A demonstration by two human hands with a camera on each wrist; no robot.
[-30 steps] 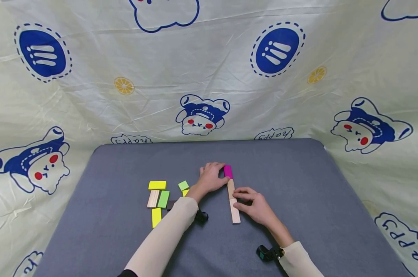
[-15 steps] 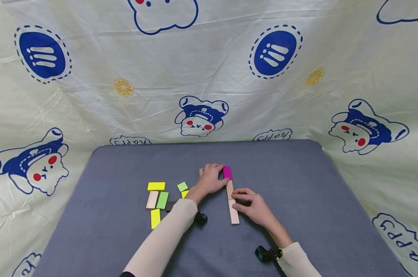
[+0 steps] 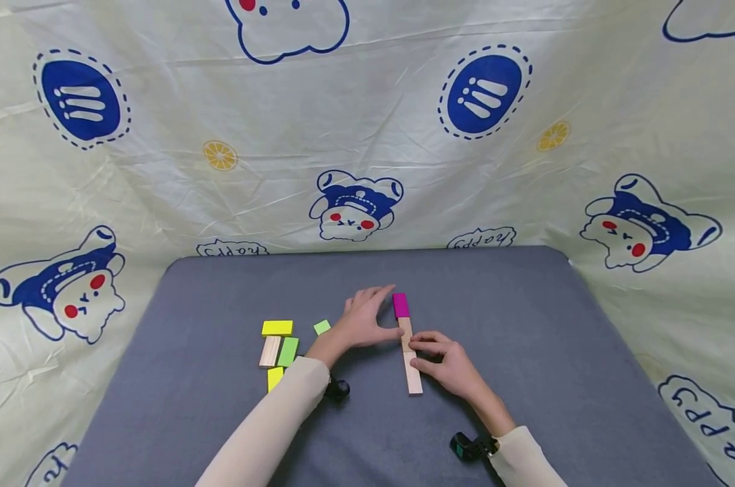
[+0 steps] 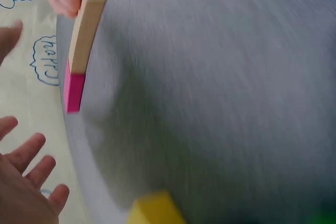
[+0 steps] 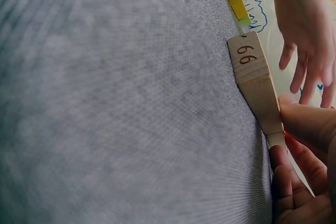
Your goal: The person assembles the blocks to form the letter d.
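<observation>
Three blocks lie end to end in a row: a magenta block (image 3: pixel 401 306) at the far end, a plain wooden block (image 3: pixel 407 343) in the middle and a paler wooden block (image 3: pixel 414 382) nearest. My right hand (image 3: pixel 449 368) touches the row's right side around the joint of the two wooden ones. In the right wrist view, the near wooden block (image 5: pixel 257 90) shows "66" on its end face. My left hand (image 3: pixel 363 323), fingers spread and holding nothing, hovers left of the row. The left wrist view shows its spread fingers apart from the magenta block (image 4: pixel 73 92).
Left of the row lie a yellow block (image 3: pixel 277 328), a striped wooden block (image 3: pixel 270 352), a green block (image 3: pixel 288 352), another yellow block (image 3: pixel 274 377) and a small light green block (image 3: pixel 321 327). My left forearm hides others. A printed curtain (image 3: pixel 282 203) stands behind the grey table (image 3: pixel 495 291).
My left hand has let go of the magenta block, spread its fingers and drawn back left and toward me. The right hand and the row of blocks stay in place.
</observation>
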